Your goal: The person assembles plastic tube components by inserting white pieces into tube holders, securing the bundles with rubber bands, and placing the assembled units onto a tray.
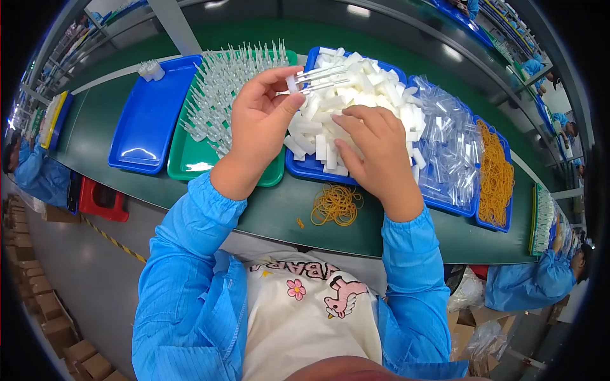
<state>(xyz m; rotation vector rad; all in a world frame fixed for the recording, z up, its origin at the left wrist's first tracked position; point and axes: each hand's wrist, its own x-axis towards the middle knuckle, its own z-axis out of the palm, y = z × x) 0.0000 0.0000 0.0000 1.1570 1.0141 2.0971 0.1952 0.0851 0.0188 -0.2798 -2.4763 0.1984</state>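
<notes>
My left hand [267, 108] is closed, pinching a small whitish base with several thin metal-looking rods [324, 77] between thumb and fingers. The rods point right, over a heap of white foam-like blocks [362, 82] in a blue tray [298, 168]. My right hand [378, 146] hovers low over this heap, palm down. Its fingers are bent, and thumb and index are apart with nothing visible between them. Whether the fingertips touch a block, I cannot tell. Similar rod pieces [232, 82] stand packed in a green tray [181, 166], left of the blocks.
Farther left, a blue tray [146, 120] has a small white cluster [151, 70] at its far edge. To the right are clear plastic sleeves [445, 140] and yellow rubber bands [495, 178] in trays. Loose rubber bands [337, 204] lie near me. Co-workers sit on both sides.
</notes>
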